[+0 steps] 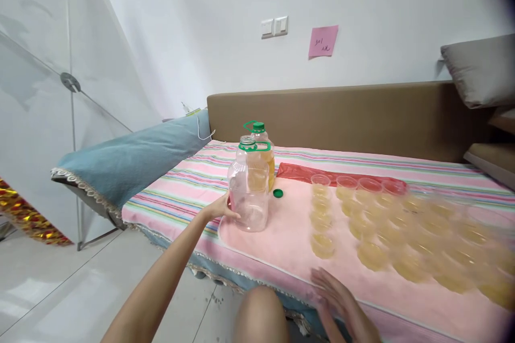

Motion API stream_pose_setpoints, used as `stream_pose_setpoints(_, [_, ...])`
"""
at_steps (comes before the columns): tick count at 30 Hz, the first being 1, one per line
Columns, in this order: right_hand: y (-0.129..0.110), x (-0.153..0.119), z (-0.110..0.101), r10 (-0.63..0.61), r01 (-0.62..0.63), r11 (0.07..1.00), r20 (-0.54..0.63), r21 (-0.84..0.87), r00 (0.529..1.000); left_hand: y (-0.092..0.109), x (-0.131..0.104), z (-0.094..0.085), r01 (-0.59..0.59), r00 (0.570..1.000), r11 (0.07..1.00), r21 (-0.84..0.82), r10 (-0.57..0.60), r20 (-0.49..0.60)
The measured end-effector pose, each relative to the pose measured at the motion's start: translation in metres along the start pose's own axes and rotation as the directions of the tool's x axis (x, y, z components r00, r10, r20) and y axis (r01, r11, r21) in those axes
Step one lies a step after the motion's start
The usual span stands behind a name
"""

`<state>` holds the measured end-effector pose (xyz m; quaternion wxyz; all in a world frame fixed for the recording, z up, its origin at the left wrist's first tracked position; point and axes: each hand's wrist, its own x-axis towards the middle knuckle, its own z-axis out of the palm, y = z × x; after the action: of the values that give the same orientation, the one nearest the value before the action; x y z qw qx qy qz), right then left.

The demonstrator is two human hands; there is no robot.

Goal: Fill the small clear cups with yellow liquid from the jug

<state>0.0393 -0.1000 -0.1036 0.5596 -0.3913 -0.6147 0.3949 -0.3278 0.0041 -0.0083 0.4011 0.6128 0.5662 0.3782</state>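
My left hand [222,208] rests against the left side of a large clear bottle [251,198], its fingers partly hidden behind it. That bottle is uncapped, looks empty and has a green handle. Just behind it stands a second bottle [271,169] with yellow liquid and a green cap. A loose green cap [278,193] lies to their right. Low in the view, my right hand [336,297] is blurred, fingers spread and holding nothing, near the front edge of the pink mat [281,246]. Several clear cups [322,245] of yellow liquid stand in rows beyond it.
A red plastic bag [298,172] lies behind the cups on the striped cover [169,193]. The brown backrest [330,118] runs along the wall. A blue-covered armrest [140,155] is at the left, a grey cushion [486,69] at the right. My knee [261,316] is below.
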Motion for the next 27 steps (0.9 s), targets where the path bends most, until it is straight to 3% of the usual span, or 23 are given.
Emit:
stream_pose_setpoints(3, [-0.017,0.066,0.066,0.046,-0.030,0.993,0.135,-0.117,0.990,-0.006,0.006,-0.005,0.012,0.998,1.000,0.002,-0.012,0.062])
stream_pose_setpoints(5, [-0.014,0.118,0.097,0.077,-0.058,0.979,0.089,-0.196,0.993,-0.010,0.008,-0.007,0.013,0.995,1.000,-0.003,-0.012,0.096])
stream_pose_setpoints(8, [0.003,0.186,0.129,0.129,-0.120,0.939,0.004,-0.323,0.992,-0.016,0.012,-0.010,0.011,0.991,1.000,-0.005,-0.010,0.135])
stream_pose_setpoints(11, [0.023,0.224,0.147,0.176,-0.185,0.892,-0.059,-0.412,0.983,-0.020,0.015,-0.012,0.004,0.987,1.000,-0.001,-0.004,0.163])
stream_pose_setpoints(15, [0.038,0.232,0.159,0.165,-0.200,0.873,-0.117,-0.444,0.979,-0.023,0.017,-0.014,-0.013,0.981,1.000,-0.016,0.016,0.193])
stream_pose_setpoints(19, [0.029,0.229,0.158,0.082,-0.153,0.913,-0.196,-0.378,0.977,-0.023,0.020,-0.014,-0.029,0.975,0.999,-0.037,0.036,0.221])
stream_pose_setpoints(21, [0.011,0.229,0.150,0.017,-0.104,0.944,-0.270,-0.313,0.963,-0.024,0.020,-0.013,-0.031,0.974,0.998,-0.046,0.041,0.225])
stream_pose_setpoints(24, [-0.036,0.234,0.130,-0.114,0.034,0.976,-0.370,-0.216,0.922,-0.024,0.020,-0.013,-0.035,0.973,0.998,-0.049,0.045,0.229])
stream_pose_setpoints(27, [-0.095,0.247,0.109,-0.262,0.219,0.963,-0.349,-0.157,0.900,-0.022,0.021,-0.014,-0.050,0.970,0.998,-0.035,0.057,0.234])
